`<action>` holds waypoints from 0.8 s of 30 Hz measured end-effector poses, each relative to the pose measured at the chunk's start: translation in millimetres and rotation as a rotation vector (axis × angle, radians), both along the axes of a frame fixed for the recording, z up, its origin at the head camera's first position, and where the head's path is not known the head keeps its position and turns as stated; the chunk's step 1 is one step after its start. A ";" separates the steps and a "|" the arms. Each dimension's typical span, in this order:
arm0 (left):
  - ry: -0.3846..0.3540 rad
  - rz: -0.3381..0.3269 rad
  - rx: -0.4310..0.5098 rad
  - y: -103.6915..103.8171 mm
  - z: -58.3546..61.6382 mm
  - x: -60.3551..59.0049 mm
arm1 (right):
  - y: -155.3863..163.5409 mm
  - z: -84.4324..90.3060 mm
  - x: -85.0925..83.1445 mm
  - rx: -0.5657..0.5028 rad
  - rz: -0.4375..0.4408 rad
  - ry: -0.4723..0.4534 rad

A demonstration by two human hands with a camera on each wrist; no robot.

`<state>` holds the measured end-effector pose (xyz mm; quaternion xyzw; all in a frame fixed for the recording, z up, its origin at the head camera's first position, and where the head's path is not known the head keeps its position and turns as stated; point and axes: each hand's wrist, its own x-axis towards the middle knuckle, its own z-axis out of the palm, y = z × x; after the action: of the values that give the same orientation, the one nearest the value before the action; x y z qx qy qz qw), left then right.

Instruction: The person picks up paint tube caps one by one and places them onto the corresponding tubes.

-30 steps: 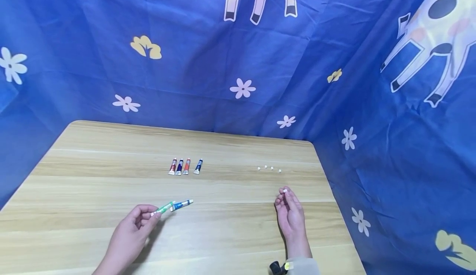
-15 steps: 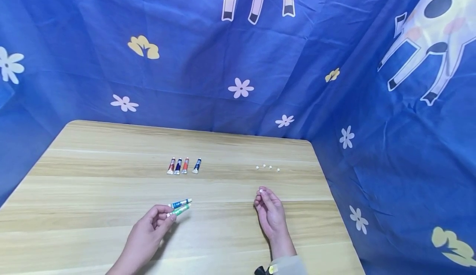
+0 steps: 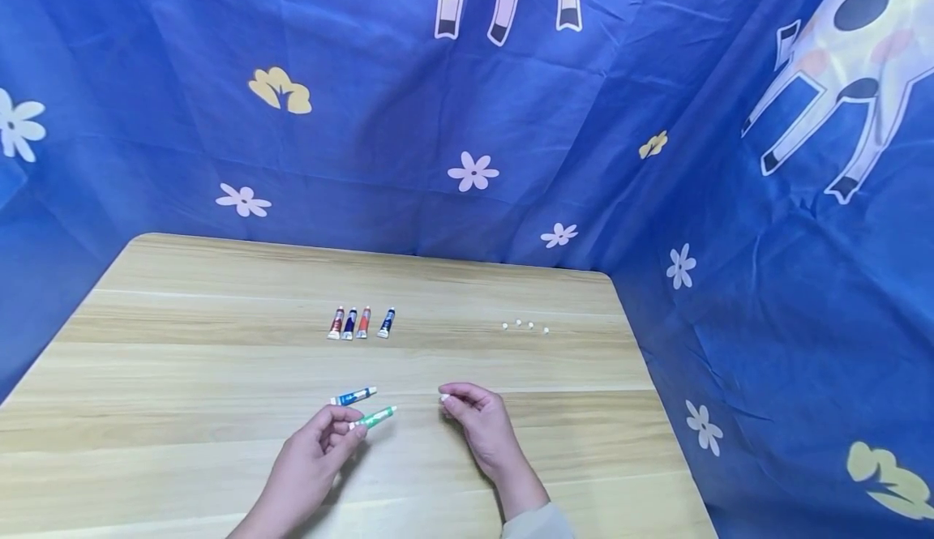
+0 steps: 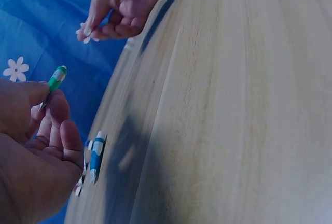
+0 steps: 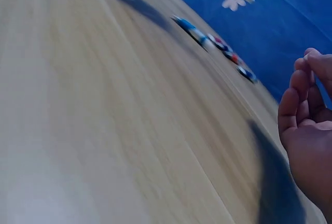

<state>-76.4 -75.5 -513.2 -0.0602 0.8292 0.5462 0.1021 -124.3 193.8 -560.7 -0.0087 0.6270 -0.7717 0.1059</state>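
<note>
My left hand [image 3: 353, 425] pinches the tail of a green paint tube [image 3: 375, 417] just above the wooden table [image 3: 182, 377], its open neck pointing right. In the left wrist view the green tube [image 4: 56, 78] sticks up from the fingers [image 4: 61, 125]. My right hand [image 3: 447, 399] is a short way to the right of the tube's tip and pinches a small white cap [image 3: 443, 398] between thumb and forefinger. A blue tube [image 3: 353, 396] lies on the table just behind the green one, untouched.
Several paint tubes [image 3: 361, 322] lie side by side at mid-table. A row of several small white caps [image 3: 525, 327] sits to their right. Blue printed cloth [image 3: 474, 117] walls in the table at the back and right.
My right hand has moved left with the white cap, closing on the green tube. My left hand has shifted right and nearer with the green tube. The blue tube stayed put.
</note>
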 end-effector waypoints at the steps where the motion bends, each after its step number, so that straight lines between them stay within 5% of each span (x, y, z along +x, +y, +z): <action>1: -0.003 -0.002 0.004 1.1 0.3 0.1 | -3.8 1.5 0.9 0.041 0.010 0.005; 7: -0.001 -0.008 0.016 6.3 1.2 1.5 | -22.0 8.9 4.8 0.206 0.029 0.034; 24: -0.001 -0.015 0.014 10.4 2.0 2.1 | -35.7 19.8 12.3 0.322 0.112 0.130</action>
<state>-74.2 -65.1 -511.3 -0.0535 0.8258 0.5511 0.1070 -111.9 158.0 -540.9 -0.0763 0.7467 -0.6519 0.1080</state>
